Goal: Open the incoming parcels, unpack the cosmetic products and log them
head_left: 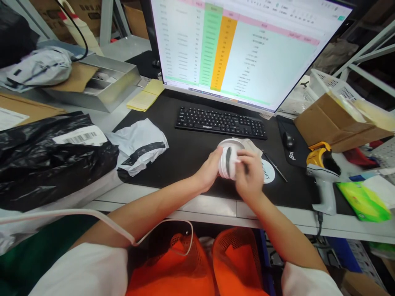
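A white round jar [224, 163] with a ridged rim and a dark grey patch is tipped on its side above the black desk mat. My left hand [209, 172] is closed around its left side. At the right side of the jar, my right hand [250, 176] has its fingers bent and pressed together. Those fingers are slightly blurred, and what they pinch, if anything, is hidden. Partly under my right hand lies a white disc [269, 172] with dark lettering. A thin dark pen-like stick [275, 167] rests beside the disc.
Behind the jar are a black keyboard [220, 122] and a monitor [247, 53]. To the right are a mouse [289, 141], a barcode scanner [324, 189] and a cardboard box [330, 121]. A white mailer bag [143, 144] and a black plastic parcel [52, 160] lie left.
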A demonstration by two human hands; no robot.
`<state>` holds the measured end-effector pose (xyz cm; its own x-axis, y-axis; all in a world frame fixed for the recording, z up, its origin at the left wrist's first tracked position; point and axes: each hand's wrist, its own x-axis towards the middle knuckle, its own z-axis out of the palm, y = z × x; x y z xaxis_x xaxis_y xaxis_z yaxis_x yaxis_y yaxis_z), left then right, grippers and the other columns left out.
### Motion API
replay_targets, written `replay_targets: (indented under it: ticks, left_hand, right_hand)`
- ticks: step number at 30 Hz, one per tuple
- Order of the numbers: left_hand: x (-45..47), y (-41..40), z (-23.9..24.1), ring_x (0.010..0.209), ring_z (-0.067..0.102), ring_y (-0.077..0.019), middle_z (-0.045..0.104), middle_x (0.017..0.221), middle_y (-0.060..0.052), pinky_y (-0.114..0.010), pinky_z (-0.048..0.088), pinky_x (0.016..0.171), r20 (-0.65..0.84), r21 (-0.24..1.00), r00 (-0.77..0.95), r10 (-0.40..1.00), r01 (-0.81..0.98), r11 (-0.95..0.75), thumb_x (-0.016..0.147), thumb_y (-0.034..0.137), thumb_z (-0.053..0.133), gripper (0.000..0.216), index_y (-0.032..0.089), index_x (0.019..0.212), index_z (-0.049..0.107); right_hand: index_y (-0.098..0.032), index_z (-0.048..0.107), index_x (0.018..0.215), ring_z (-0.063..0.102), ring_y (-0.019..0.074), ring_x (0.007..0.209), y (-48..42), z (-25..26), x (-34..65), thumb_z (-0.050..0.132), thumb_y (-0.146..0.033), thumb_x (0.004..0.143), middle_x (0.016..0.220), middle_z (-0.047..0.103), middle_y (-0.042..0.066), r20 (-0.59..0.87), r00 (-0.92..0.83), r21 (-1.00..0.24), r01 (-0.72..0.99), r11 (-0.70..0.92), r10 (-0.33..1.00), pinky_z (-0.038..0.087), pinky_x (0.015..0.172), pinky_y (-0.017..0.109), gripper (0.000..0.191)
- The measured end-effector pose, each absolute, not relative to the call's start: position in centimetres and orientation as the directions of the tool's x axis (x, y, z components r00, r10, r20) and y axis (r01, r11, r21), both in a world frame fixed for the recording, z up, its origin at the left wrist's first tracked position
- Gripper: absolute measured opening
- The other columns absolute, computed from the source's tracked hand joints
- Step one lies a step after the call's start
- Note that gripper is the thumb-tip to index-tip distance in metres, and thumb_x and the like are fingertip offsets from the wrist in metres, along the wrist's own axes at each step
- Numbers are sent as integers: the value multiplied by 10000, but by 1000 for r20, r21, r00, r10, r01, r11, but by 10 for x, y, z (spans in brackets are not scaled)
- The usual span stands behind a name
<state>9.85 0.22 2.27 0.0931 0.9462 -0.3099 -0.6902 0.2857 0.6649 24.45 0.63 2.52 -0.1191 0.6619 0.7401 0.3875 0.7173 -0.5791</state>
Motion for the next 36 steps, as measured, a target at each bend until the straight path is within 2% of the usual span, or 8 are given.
replay_targets:
  ticks: [5, 9, 15, 18, 21, 25, 31, 36]
  left_hand:
    - [89, 12, 19, 1129, 693, -269, 763, 1011, -108, -364, 509, 1043, -259, 669, -26, 965, -726, 160, 997, 547, 622, 423, 144, 1003, 752]
    - [84, 18, 16, 1091, 698, -258, 760, 982, -79, -354, 503, 1040, -242, 707, -126, 962, -702, 86, 970, 535, 667, 367, 174, 960, 732]
    - [77, 21, 25, 827, 700, -219, 733, 806, -81, -305, 544, 834, -276, 688, 22, 961, -693, 214, 1005, 522, 568, 438, 143, 845, 718]
    - [68, 20, 38, 874, 737, -285, 763, 884, -129, -351, 568, 761, -267, 595, 265, 927, -711, 374, 1016, 579, 431, 545, 135, 1004, 746]
    - [65, 14, 44, 946, 754, -363, 776, 953, -168, -403, 581, 717, -256, 539, 527, 811, -618, 572, 982, 646, 395, 628, 137, 1108, 741]
    - [79, 5, 42, 1025, 749, -341, 784, 965, -154, -425, 596, 878, -289, 531, 482, 827, -638, 558, 977, 543, 466, 507, 128, 1029, 752]
    - [101, 0, 34, 1122, 723, -308, 785, 982, -116, -394, 551, 1035, -294, 594, 137, 946, -749, 293, 997, 551, 505, 474, 144, 960, 745]
    - [108, -9, 22, 1201, 691, -263, 780, 1117, -92, -352, 500, 1091, -225, 704, 40, 974, -684, 190, 1054, 500, 468, 454, 156, 1170, 741]
  right_hand:
    - [-288, 356, 1652, 360, 378, 1543, -11, 16, 232, 485, -319, 1080, 1665, 391, 160, 631, -537, -399, 394, 828, 559, 354, 1222, 683, 587]
    - [-285, 39, 1733, 102, 395, 1617, -11, 12, 232, 482, -525, 1077, 1761, 127, 143, 431, -678, -417, 435, 798, 595, 220, 1236, 765, 827]
    - [-286, 351, 1671, 352, 331, 1554, 1, 23, 250, 432, -551, 1089, 1677, 397, 102, 484, -696, -598, 179, 781, 530, 360, 1258, 590, 645]
    - [-334, 571, 1498, 494, 326, 1462, 11, 25, 265, 498, -478, 1074, 1554, 554, 73, 697, -371, -567, 236, 789, 613, 388, 1238, 591, 453]
    - [-310, 502, 1539, 494, 348, 1452, 21, 22, 270, 431, -649, 1057, 1569, 520, 101, 678, -114, -692, 235, 683, 726, 415, 1207, 601, 593]
    - [-259, 396, 1603, 588, 365, 1348, 21, 18, 258, 294, -828, 1001, 1495, 579, 150, 487, -365, -826, 101, 554, 793, 518, 1116, 561, 835]
    - [-281, 302, 1655, 381, 415, 1497, 6, 9, 231, 467, -712, 1012, 1594, 399, 180, 681, -423, -384, 489, 784, 598, 338, 1219, 678, 791]
    - [-270, 86, 1714, 331, 381, 1536, 6, 1, 226, 341, -587, 1074, 1641, 341, 179, 702, -480, -310, 459, 833, 526, 345, 1229, 646, 759]
